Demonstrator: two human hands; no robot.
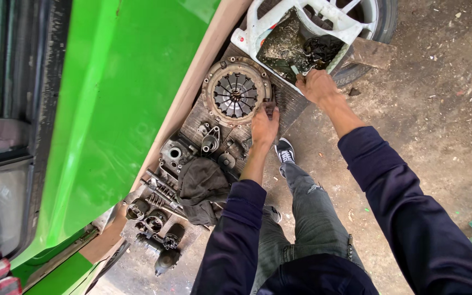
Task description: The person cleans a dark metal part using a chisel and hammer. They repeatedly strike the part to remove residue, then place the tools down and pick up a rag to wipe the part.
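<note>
Right hand [317, 86] closed on the near edge of a white plastic container [258, 27], fingers curled over the rim; whether a small tool is also in the grasp cannot be told. Left hand [264, 125] rests fingers-down on the edge of a round clutch pressure plate [236, 94], touching its rim at the lower right; fingers look loosely bent rather than clamped, and a firm hold cannot be confirmed.

Clutch pressure plate lies flat on a dark ribbed mat [293, 101] on the ground, just beside the container. Container holds dirty dark liquid and a black clump [323, 48]. It sits against a car wheel [372, 16] at the top of the view.

Below the plate, along the same mat: assorted metal engine parts [192, 147], a dark grey rag [203, 183] draped over some of them, and cylindrical pieces [154, 221] further down.

Left of the parts, a bright green car body [110, 98] with a tan strip [192, 82] along its edge.

Person wears dark blue sleeves, grey jeans, a black sneaker [285, 152]. Dirt floor to the right.
</note>
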